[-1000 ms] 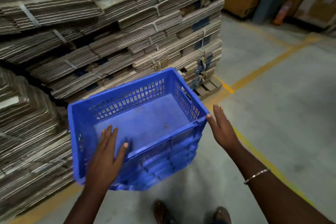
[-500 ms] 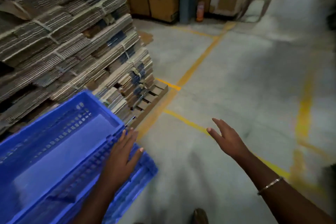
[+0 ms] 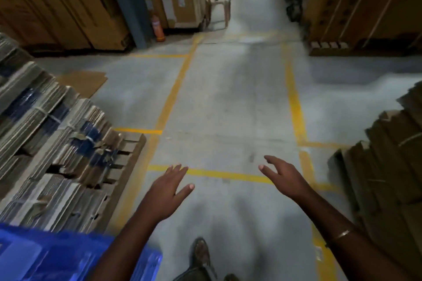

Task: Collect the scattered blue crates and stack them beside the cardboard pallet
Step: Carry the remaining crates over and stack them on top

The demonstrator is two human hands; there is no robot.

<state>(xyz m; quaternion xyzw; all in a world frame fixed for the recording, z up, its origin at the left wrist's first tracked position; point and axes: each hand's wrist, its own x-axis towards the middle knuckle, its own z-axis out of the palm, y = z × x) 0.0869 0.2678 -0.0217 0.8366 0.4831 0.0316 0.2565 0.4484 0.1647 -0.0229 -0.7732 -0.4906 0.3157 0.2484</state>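
A grey concrete floor [image 3: 228, 102] marked with yellow lines [image 3: 294, 107] runs from near to far as an aisle between stacked goods. Along the left side stands the cardboard pallet [image 3: 52, 143], bundles of flattened corrugated sheets tied with straps and resting on a wooden base whose slats show at its right edge. Tall brown cartons [image 3: 57, 7] fill the far left, more cartons [image 3: 365, 2] the far right, and a further stack of folded cardboard [image 3: 388, 166] rises at the near right. The blue crate [image 3: 52, 258] sits at the near left corner, just beside the near end of the pallet, blurred and partly crossed by the left forearm. A pale plastic chair [image 3: 219, 4] stands far down the aisle, and a loose cardboard sheet [image 3: 84, 82] lies on the floor behind the pallet. The left hand [image 3: 166, 191] is held over the floor, fingers spread and released, grasping nothing. The right hand [image 3: 285, 178] is likewise loose and empty, fingers apart, with a thin bangle [image 3: 342, 234] on its wrist. A red fire extinguisher [image 3: 158, 27] stands by a blue column at the far left.
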